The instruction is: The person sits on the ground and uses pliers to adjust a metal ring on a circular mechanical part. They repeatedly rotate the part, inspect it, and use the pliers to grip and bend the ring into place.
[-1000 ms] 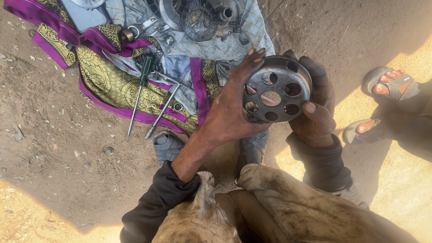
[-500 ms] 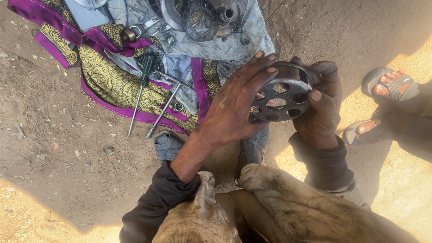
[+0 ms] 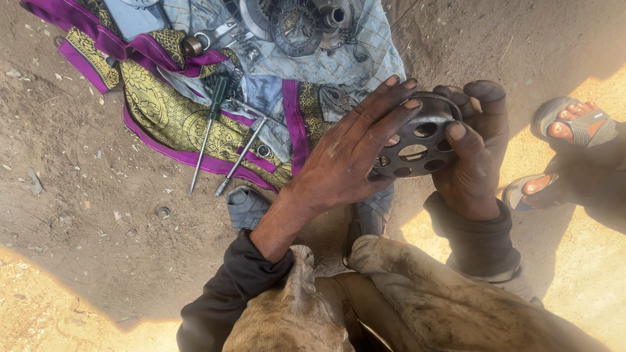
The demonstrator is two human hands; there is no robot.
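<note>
Perforated disc tilted edge-on between both hands

The left hand point(image 3: 355, 160), fingers spread, is now laid flat across the round metal disc point(image 3: 414, 140), whose holed face was fully shown a second ago; the right hand point(image 3: 473, 153) is clamped on its far rim. Beyond the left hand's fingers, a screwdriver point(image 3: 208, 127) is left on the patterned cloth point(image 3: 163, 111).
</note>
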